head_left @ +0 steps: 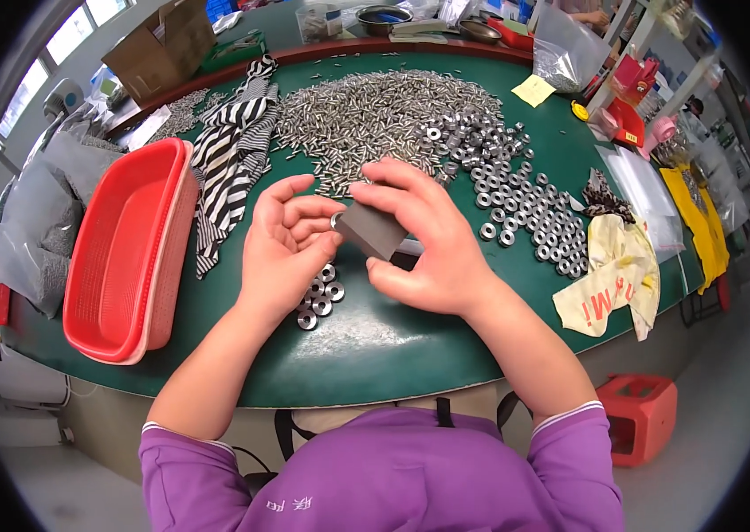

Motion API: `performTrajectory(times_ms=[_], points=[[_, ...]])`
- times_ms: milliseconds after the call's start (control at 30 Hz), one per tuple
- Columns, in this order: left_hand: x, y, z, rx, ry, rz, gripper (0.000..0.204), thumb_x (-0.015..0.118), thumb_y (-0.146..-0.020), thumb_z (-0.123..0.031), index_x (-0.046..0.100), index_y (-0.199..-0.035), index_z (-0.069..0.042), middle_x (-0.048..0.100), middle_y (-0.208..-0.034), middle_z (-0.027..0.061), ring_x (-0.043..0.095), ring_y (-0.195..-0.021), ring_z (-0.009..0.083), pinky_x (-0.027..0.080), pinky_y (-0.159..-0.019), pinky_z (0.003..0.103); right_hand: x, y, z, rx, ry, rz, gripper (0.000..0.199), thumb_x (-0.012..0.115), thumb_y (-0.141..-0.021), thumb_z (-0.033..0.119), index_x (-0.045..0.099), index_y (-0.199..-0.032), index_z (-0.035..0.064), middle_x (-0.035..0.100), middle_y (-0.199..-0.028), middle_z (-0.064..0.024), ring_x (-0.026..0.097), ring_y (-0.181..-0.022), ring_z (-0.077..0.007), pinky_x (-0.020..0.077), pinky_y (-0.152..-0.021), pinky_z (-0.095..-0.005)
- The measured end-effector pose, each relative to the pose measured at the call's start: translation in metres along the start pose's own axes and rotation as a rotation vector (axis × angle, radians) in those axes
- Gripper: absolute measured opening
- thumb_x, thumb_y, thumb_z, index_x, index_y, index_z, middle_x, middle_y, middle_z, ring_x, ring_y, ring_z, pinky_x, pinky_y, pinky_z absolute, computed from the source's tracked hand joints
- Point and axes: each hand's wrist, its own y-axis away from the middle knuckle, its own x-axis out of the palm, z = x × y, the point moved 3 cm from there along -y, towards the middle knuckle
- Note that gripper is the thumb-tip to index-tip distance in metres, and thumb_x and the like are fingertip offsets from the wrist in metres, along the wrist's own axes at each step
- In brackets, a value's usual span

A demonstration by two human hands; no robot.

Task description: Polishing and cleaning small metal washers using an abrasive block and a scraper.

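My right hand grips a dark grey rectangular block, thumb below and fingers over its top. Against the block's left end sits a small shiny metal ring, pinched in the fingertips of my left hand, whose other fingers are loosely curled. Just below the hands, several similar metal rings lie flat on the green table. A broad spread of more rings covers the right of the middle. Beyond my hands is a large heap of small metal pins.
Nested red and pink plastic baskets stand at left, beside a striped cloth. Plastic bags of parts lie farther left. A pale printed cloth hangs over the right edge; a red stool is on the floor.
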Motion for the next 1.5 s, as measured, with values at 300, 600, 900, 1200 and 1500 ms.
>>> performTrajectory(times_ms=[300,600,900,1200,1500], points=[[0.001,0.001,0.000,-0.015,-0.069,-0.015,0.058,0.059,-0.076,0.011,0.030,-0.125,-0.003,0.054,-0.106,0.0131,0.058,-0.091,0.0141,0.049,-0.080,0.024,-0.005,-0.002,-0.006,0.017,0.032,-0.035,0.055,0.066,-0.060,0.013,0.055,-0.114,0.0061,0.049,-0.121,-0.0135,0.044,-0.117,-0.0337,0.0377,-0.098,-0.0431],[0.001,0.000,0.002,-0.017,-0.049,-0.012,0.056,0.058,-0.077,0.010,0.031,-0.125,-0.001,0.054,-0.105,0.0127,0.059,-0.093,0.0146,0.048,-0.082,0.025,-0.005,0.000,-0.015,0.149,0.053,-0.037,0.055,0.067,-0.061,0.012,0.054,-0.114,0.0068,0.047,-0.122,-0.0121,0.044,-0.117,-0.0317,0.0382,-0.097,-0.0421],[0.003,-0.001,0.001,-0.072,0.088,0.037,0.055,0.059,-0.077,0.010,0.033,-0.124,-0.001,0.054,-0.106,0.0124,0.057,-0.098,0.0153,0.048,-0.083,0.026,-0.001,-0.001,-0.009,0.021,0.039,-0.003,0.056,0.066,-0.060,0.012,0.054,-0.115,0.0058,0.047,-0.122,-0.0131,0.045,-0.117,-0.0331,0.0375,-0.098,-0.0423],[-0.002,-0.004,0.009,-0.076,0.221,0.035,0.054,0.062,-0.079,0.006,0.033,-0.125,-0.001,0.055,-0.106,0.0144,0.059,-0.096,0.0180,0.049,-0.086,0.029,0.003,-0.004,0.005,-0.046,-0.123,0.083,0.057,0.065,-0.060,0.012,0.055,-0.116,0.0065,0.049,-0.120,-0.0135,0.047,-0.115,-0.0319,0.0372,-0.098,-0.0419],[0.003,0.000,-0.001,-0.106,0.215,0.035,0.057,0.063,-0.079,0.005,0.031,-0.126,0.001,0.056,-0.105,0.0159,0.061,-0.094,0.0193,0.051,-0.084,0.030,-0.010,-0.004,-0.007,0.049,-0.025,-0.051,0.057,0.065,-0.060,0.010,0.055,-0.116,0.0064,0.048,-0.122,-0.0127,0.047,-0.115,-0.0299,0.0396,-0.096,-0.0392]])
